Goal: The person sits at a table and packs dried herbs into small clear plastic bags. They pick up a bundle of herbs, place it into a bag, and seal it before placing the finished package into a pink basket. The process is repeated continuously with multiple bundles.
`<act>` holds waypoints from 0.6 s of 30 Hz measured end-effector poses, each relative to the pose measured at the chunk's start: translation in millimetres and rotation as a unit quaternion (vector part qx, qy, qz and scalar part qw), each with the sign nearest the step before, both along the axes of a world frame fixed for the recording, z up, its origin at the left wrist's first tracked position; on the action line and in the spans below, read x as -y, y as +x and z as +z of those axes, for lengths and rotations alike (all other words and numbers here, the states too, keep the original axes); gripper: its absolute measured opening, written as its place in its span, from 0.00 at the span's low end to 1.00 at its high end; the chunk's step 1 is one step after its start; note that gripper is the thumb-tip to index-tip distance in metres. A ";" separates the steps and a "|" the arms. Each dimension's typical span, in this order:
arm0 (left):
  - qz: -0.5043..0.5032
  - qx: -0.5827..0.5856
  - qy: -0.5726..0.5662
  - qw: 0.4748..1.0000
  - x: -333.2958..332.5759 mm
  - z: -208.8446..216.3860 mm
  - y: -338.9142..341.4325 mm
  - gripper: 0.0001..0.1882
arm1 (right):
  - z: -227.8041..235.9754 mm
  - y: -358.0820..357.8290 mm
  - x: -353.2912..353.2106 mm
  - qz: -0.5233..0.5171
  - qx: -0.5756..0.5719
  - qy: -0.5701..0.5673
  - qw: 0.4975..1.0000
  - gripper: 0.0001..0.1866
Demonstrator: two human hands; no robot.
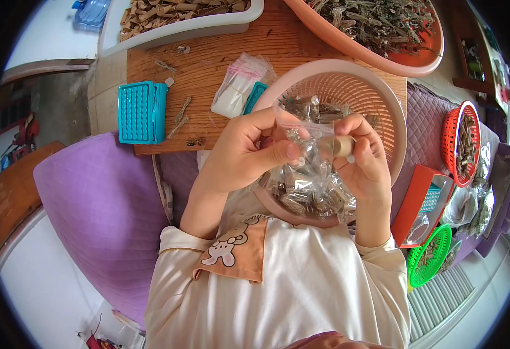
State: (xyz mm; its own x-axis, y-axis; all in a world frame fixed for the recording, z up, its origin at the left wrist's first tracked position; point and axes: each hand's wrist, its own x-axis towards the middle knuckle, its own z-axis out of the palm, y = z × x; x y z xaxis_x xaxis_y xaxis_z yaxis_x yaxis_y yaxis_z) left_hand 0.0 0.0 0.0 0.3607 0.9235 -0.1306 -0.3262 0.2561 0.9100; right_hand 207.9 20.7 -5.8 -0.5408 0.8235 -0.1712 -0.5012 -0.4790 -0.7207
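My left hand (252,148) pinches a small clear zip bag (319,135) by its edge, thumb in front. A short tan cylinder (343,146) sits between the thumb and fingers of my right hand (366,160), right beside the bag; whether it is partly inside cannot be made out. Beneath both hands stands a round pink plastic basket (383,96) with slotted walls. Filled clear bags (301,189) of dried, greyish plant bits lie in it. A stack of flat empty zip bags (240,87) with pink strips rests on the table, left of the basket.
A turquoise tray stack (141,112) stands on the wooden table (199,64). At the back are a white tub (249,20) of tan pieces and an orange basin (432,61) of dried plants. Rightward stand a red basket (451,136), an orange box (403,218) and a green basket (415,279).
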 end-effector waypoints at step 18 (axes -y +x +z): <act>0.199 -0.210 0.061 0.955 6.8 0.4 5.2 0.22 | 22.8 1.4 -7.3 -0.228 0.125 0.063 0.964 0.13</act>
